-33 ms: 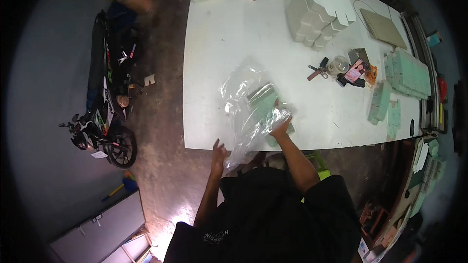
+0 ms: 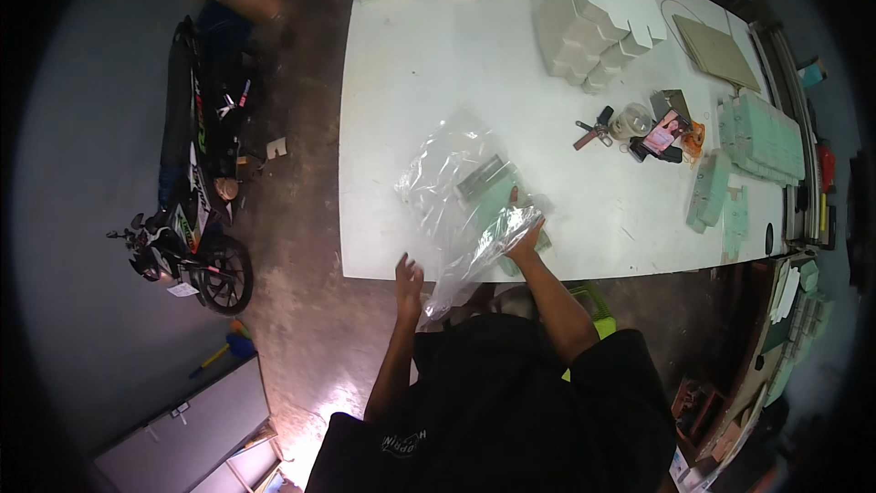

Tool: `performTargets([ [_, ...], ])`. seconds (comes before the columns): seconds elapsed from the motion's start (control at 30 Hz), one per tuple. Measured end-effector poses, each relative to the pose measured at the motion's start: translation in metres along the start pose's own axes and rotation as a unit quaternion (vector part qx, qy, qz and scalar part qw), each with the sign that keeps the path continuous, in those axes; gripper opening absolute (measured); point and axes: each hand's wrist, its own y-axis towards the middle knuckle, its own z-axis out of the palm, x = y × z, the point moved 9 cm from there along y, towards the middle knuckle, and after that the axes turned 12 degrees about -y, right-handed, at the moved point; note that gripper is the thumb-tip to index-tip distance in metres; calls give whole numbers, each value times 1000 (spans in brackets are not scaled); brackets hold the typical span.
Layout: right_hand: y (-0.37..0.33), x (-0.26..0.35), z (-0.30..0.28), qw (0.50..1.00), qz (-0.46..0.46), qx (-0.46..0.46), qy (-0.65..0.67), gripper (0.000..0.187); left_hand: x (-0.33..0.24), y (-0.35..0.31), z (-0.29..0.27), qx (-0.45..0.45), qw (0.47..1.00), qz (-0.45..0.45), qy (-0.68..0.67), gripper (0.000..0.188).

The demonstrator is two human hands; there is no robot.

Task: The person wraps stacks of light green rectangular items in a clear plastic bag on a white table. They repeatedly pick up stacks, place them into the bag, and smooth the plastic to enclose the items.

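A large clear plastic bag point(image 2: 438, 178) lies crumpled over the near part of the white table point(image 2: 401, 64), its lower end hanging past the edge toward my body. Pale green flat pieces point(image 2: 491, 194) show through the film; whether they are inside or under it I cannot tell. My right hand point(image 2: 526, 239) grips the bag at its right side, beside the green pieces, its fingers partly covered by shiny film. Just off the table's front edge, my left hand point(image 2: 409, 281) is raised with its fingers apart, left of the bag's hanging end, holding nothing.
A tall stack of white card pieces point(image 2: 593, 14) stands at the back. Keys point(image 2: 595, 132), a clear jar point(image 2: 630, 121) and a lit phone point(image 2: 666, 132) lie right of centre. Green stacks point(image 2: 762, 139) line the right side. A motorbike point(image 2: 193, 192) stands left; a green stool point(image 2: 593, 303) is below the table edge.
The bag has spread slightly to the left and its folds have shifted. My left hand has moved up a little, while my right hand keeps its hold.
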Motion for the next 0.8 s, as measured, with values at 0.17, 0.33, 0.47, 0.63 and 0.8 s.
performTargets([
  [0.17,-23,10,-10,994,-27,-36,-95,105,-31,63,65,-109,973,104,176,96],
  [0.33,-30,-13,1,992,2,-71,-108,99,-151,-14,235,177,855,344,345,88],
  [0.47,-7,-19,26,991,36,-96,-84,118,-89,-11,306,377,824,189,378,82],
  [0.63,7,15,-38,991,44,76,104,136,-87,-107,350,465,751,350,313,27],
  [0.8,22,57,-48,994,-12,67,89,135,-127,-116,325,463,774,270,336,23],
])
